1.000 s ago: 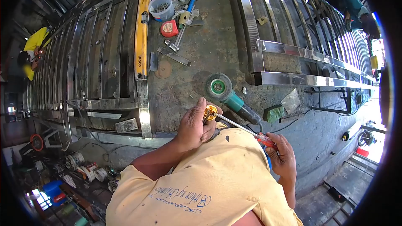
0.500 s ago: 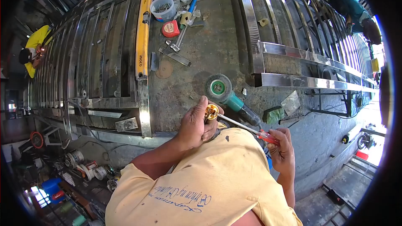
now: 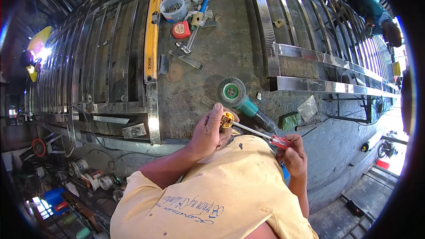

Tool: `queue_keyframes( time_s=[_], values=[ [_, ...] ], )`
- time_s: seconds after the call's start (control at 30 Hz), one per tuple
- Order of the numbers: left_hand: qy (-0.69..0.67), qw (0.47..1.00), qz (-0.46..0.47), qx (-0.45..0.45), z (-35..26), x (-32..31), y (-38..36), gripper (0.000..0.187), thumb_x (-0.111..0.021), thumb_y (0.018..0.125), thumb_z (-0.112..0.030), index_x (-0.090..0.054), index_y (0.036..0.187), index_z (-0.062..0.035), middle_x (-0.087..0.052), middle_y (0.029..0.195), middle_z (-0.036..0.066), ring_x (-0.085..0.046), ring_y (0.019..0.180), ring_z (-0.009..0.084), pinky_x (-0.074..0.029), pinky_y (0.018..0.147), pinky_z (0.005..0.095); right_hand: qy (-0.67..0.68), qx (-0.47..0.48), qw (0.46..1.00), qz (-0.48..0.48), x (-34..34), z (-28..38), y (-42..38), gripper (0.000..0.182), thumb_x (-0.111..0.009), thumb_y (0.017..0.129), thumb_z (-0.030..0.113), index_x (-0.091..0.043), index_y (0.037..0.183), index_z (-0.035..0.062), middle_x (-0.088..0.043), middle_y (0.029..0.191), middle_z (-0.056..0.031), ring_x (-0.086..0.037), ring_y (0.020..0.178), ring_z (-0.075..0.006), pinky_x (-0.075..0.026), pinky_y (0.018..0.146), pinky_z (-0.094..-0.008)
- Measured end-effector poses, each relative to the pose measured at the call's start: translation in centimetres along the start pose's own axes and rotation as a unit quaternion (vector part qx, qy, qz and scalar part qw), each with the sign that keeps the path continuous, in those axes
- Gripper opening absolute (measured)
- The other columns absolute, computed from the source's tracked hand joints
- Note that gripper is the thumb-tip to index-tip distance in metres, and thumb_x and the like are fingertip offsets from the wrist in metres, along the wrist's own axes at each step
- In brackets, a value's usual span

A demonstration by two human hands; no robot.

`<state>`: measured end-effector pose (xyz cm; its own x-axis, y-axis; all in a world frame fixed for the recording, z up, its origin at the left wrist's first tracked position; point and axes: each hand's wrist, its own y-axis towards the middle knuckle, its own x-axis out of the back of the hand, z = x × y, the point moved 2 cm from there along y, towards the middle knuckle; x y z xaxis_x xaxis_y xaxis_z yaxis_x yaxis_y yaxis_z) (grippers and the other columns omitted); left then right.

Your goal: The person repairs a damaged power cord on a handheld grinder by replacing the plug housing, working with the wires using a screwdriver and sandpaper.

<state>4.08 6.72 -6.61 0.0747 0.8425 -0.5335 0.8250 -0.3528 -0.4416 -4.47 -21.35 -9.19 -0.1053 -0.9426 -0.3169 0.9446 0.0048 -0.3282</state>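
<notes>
My left hand (image 3: 210, 126) is closed around a small round yellow part (image 3: 227, 118) that looks like an electrical plug, with metal pieces showing inside. In my right hand (image 3: 294, 155) is a screwdriver (image 3: 251, 130), gripped by its clear red handle. Its shaft points left, and the tip reaches the side of the yellow part; the exact contact is hidden. Just beyond my hands lies a green angle grinder (image 3: 249, 107) with a round grey disc facing up.
A yellow spirit level (image 3: 151, 35) lies on a metal frame at left. On the worktop sit a tape measure (image 3: 180, 29), a tub of screws (image 3: 173, 10) and a hammer (image 3: 202, 9). Another metal frame (image 3: 310, 53) is at right. Two other people work at the far sides.
My left hand and the yellow part have shifted slightly right. My right hand has come slightly left with the screwdriver. A bright welding flash now shows by the person at far left.
</notes>
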Motion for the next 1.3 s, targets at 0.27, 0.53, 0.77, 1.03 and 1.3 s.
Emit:
queue_keyframes(
  time_s=[0.27, 0.53, 0.77, 1.03, 1.3],
  values=[
    [0.014, 1.000, -0.010, 0.003, 0.1, -0.1, -0.1, 0.060, -0.030, 0.108, -0.052, -0.061, 0.100, -0.0016, -0.033, 0.048, -0.003, -0.032, 0.037, 0.0080, -0.028, 0.037, 0.0246, 0.142, -0.102, 0.981, 0.084, 3.5, -1.1, -0.1, 0.032, -0.059, 0.101, 0.025, -0.048, 0.123, 0.0041, -0.065, 0.094, -0.0081, -0.058, 0.071, -0.0133, -0.047, 0.061, -0.0269],
    [-0.007, 1.000, 0.007, -0.004, 0.1, 0.0, 0.0, 0.058, -0.030, 0.109, -0.051, -0.061, 0.101, -0.0018, -0.034, 0.049, -0.003, -0.031, 0.038, 0.0071, -0.029, 0.038, 0.0242, 0.049, -0.003, 0.999, 0.000, 1.6, -1.4, 0.5, 0.036, -0.053, 0.104, 0.036, -0.051, 0.120, 0.0038, -0.064, 0.086, -0.0065, -0.054, 0.064, -0.0125, -0.047, 0.058, -0.0296],
    [0.029, 1.000, 0.004, -0.011, -0.1, -0.1, 0.0, 0.059, -0.029, 0.109, -0.050, -0.061, 0.100, -0.0015, -0.035, 0.048, -0.003, -0.032, 0.037, 0.0076, -0.029, 0.038, 0.0243, 0.083, -0.055, 0.991, -0.086, -0.5, 0.1, 1.2, 0.033, -0.052, 0.105, 0.035, -0.052, 0.117, 0.0044, -0.061, 0.078, -0.0033, -0.056, 0.061, -0.0132, -0.048, 0.058, -0.0297],
    [0.092, 0.995, -0.013, -0.041, -0.5, -0.5, -0.5, 0.052, -0.031, 0.110, -0.044, -0.061, 0.101, -0.0025, -0.037, 0.053, -0.004, -0.033, 0.042, 0.0055, -0.028, 0.042, 0.0233, 0.061, -0.063, 0.995, -0.040, 1.8, -1.4, 1.7, 0.031, -0.052, 0.105, 0.036, -0.055, 0.104, 0.0048, -0.057, 0.070, -0.0025, -0.051, 0.054, -0.0119, -0.046, 0.052, -0.0296],
    [0.153, 0.986, 0.046, -0.042, -0.5, -1.6, 1.5, 0.048, -0.036, 0.109, -0.042, -0.061, 0.102, -0.0011, -0.044, 0.051, 0.001, -0.040, 0.039, 0.0075, -0.029, 0.039, 0.0238, 0.183, -0.055, 0.982, 0.006, 4.0, -5.9, 3.5, 0.030, -0.050, 0.106, 0.032, -0.058, 0.105, 0.0028, -0.061, 0.076, -0.0056, -0.050, 0.059, -0.0116, -0.043, 0.057, -0.0285]
  ],
)
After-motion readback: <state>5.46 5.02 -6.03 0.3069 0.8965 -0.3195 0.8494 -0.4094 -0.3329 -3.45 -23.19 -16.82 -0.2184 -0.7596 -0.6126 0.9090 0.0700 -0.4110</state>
